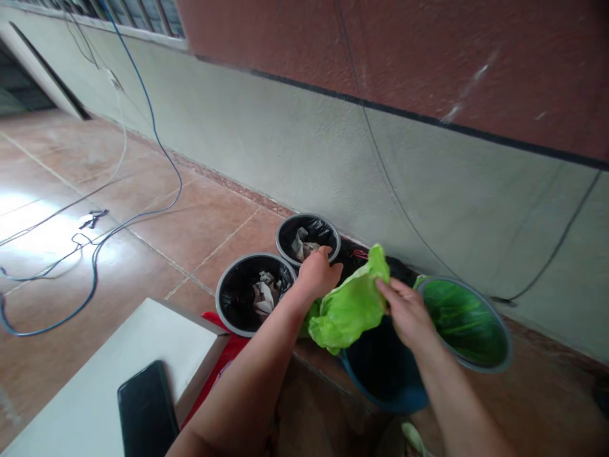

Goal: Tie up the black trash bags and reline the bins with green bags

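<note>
Nearest you, a dark phone [146, 406] lies flat on the white surface [95, 387], well clear of the work, so leave it be. Beyond it your left hand [316, 274] and right hand [406, 311] both pinch the crumpled green bag [349, 308]: the left is closed on its left edge, knuckles up, just beside the rim of the far black-lined bin [308, 238]; the right grips the bag's right edge with thumb and fingertips. The bag hangs bunched between your hands, above the empty blue bin [380, 374] and just left of the green-lined bin [464, 320].

To do this well, I judge that you need to find the bag's mouth first. Rub the two layers apart between thumb and fingers of each hand until they separate, then draw your hands apart so the opening spreads. Keep the bag over the blue bin as you work, so the bottom drops straight inside. Hold it lightly; thin film like this probably tears or slips if you clench it. Watch the near black-lined bin [252, 292], full of paper scraps, by your left forearm, and avoid knocking it.
</note>
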